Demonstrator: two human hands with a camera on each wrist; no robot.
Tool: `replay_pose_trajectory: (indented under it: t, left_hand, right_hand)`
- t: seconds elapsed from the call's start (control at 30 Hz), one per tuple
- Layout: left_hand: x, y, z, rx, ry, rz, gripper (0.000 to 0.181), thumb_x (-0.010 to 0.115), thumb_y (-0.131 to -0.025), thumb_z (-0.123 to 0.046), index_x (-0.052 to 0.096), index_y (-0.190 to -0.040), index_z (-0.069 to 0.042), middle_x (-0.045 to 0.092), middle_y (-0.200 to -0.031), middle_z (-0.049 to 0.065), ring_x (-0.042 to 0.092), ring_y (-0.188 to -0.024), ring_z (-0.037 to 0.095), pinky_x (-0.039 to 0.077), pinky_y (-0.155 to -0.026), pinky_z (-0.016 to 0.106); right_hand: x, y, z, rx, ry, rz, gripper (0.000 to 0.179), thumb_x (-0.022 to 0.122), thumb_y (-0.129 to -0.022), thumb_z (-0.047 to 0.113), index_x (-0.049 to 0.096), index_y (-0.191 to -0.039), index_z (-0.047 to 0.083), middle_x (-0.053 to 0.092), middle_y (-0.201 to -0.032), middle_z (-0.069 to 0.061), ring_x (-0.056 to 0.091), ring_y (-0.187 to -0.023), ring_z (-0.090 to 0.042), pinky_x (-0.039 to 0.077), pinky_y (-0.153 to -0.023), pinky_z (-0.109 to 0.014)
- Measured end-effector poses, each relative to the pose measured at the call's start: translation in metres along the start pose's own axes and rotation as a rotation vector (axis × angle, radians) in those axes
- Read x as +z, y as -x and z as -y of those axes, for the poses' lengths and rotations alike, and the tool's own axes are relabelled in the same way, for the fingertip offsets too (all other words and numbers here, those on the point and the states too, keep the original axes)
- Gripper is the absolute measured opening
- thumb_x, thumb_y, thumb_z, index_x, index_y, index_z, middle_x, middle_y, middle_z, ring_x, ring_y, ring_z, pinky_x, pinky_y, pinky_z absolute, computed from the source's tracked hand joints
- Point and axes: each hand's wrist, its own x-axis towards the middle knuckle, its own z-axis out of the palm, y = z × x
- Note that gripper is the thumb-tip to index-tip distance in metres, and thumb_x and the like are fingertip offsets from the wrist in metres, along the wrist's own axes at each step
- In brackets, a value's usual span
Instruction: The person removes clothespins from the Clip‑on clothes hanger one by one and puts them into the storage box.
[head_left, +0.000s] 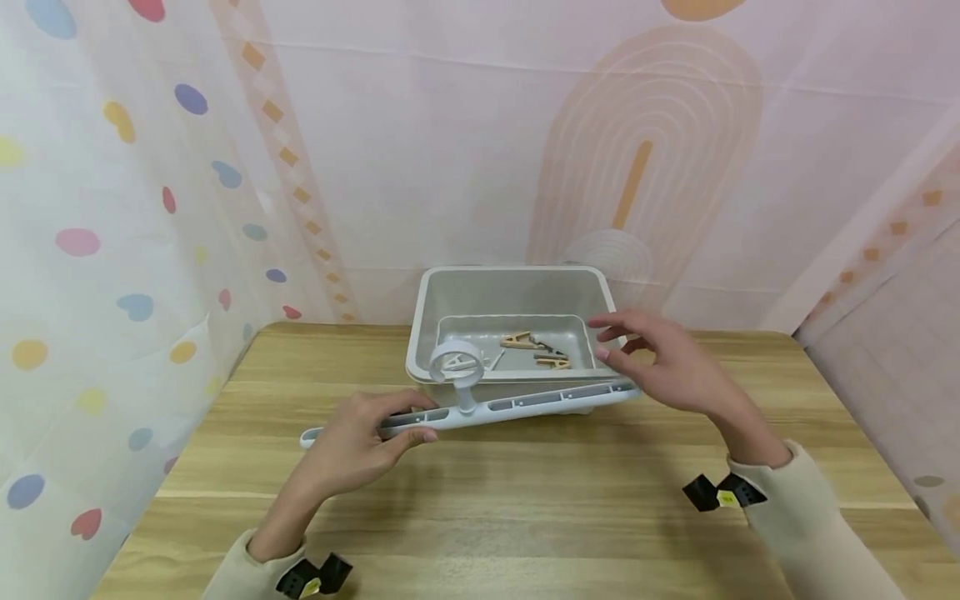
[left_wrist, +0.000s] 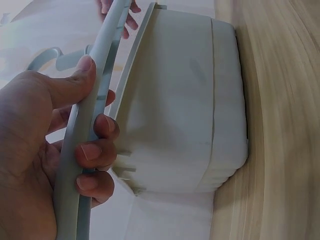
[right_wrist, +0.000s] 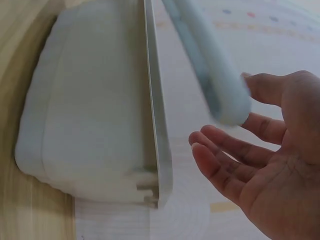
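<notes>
A pale plastic hanger bar (head_left: 528,407) with slots along it and a C-shaped hook (head_left: 467,398) at its middle is held above the table, in front of a grey tub. My left hand (head_left: 360,437) grips it left of the hook, and in the left wrist view the fingers (left_wrist: 95,152) curl round the bar. By the bar's right end is my right hand (head_left: 667,358), its fingers spread and loosely bent. In the right wrist view its thumb and forefinger are close to the bar's end (right_wrist: 232,107); I cannot tell whether they touch it.
The grey tub (head_left: 414,354) stands at the back of the wooden table (head_left: 510,508). Several clothes pegs lie in it, among them a tan peg (head_left: 516,340); white pieces lie behind the hook. A patterned cloth (head_left: 420,167) hangs behind the table.
</notes>
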Motion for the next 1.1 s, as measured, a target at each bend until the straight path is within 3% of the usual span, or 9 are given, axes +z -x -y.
replay_pose_trajectory:
  t: [0.17,0.37,0.47,0.67,0.93,1.1]
  left_hand:
    - [0.004,0.0,-0.001,0.03,-0.008,0.008,0.021,0.084,-0.085,-0.026,0.074,-0.103,-0.029,0.071,-0.087,-0.019,0.051,-0.065,-0.002,0.047,-0.064,0.021]
    - [0.007,-0.002,0.0,0.044,0.009,0.024,0.019,0.084,-0.086,-0.027,0.074,-0.103,-0.028,0.072,-0.088,-0.019,0.052,-0.066,-0.003,0.048,-0.066,0.021]
    - [0.009,-0.003,0.0,0.053,0.009,0.035,0.019,0.084,-0.086,-0.028,0.075,-0.103,-0.028,0.072,-0.089,-0.019,0.054,-0.068,-0.003,0.049,-0.066,0.02]
    - [0.013,-0.001,-0.001,0.063,0.004,0.057,0.02,0.084,-0.086,-0.028,0.075,-0.103,-0.027,0.068,-0.082,-0.02,0.049,-0.064,-0.004,0.046,-0.062,0.019]
    - [0.022,-0.003,-0.005,0.043,0.027,0.11,0.022,0.084,-0.086,-0.027,0.076,-0.106,-0.025,0.066,-0.078,-0.019,0.045,-0.061,-0.005,0.042,-0.057,0.018]
    - [0.025,0.0,-0.007,0.032,0.034,0.154,0.023,0.081,-0.088,-0.032,0.075,-0.109,-0.024,0.071,-0.085,-0.016,0.052,-0.068,-0.004,0.047,-0.063,0.019]
  right_hand:
    - [0.013,0.017,0.009,-0.099,0.021,-0.028,0.038,0.071,-0.098,0.015,0.064,-0.135,0.015,0.069,-0.13,0.0,0.069,-0.102,-0.013,0.058,-0.086,-0.031]
    - [0.029,0.03,0.017,-0.194,0.031,-0.024,0.039,0.076,-0.094,0.012,0.066,-0.131,0.013,0.072,-0.119,0.002,0.07,-0.1,-0.012,0.059,-0.082,-0.03]
    - [0.039,0.036,0.019,-0.201,0.056,-0.014,0.039,0.077,-0.093,0.017,0.066,-0.131,0.017,0.072,-0.118,0.005,0.069,-0.1,-0.01,0.059,-0.08,-0.03]
    - [0.059,0.043,0.02,-0.213,0.137,0.005,0.038,0.079,-0.092,0.03,0.068,-0.127,0.021,0.07,-0.123,0.008,0.069,-0.107,-0.012,0.058,-0.09,-0.035]
    - [0.077,0.048,0.009,-0.347,0.172,-0.09,0.027,0.085,-0.085,0.019,0.074,-0.109,0.015,0.067,-0.099,0.009,0.06,-0.082,0.0,0.054,-0.072,-0.021]
    - [0.079,0.054,0.004,-0.349,0.151,-0.114,0.026,0.086,-0.084,0.017,0.075,-0.108,0.016,0.067,-0.097,0.011,0.058,-0.079,0.001,0.052,-0.069,-0.02]
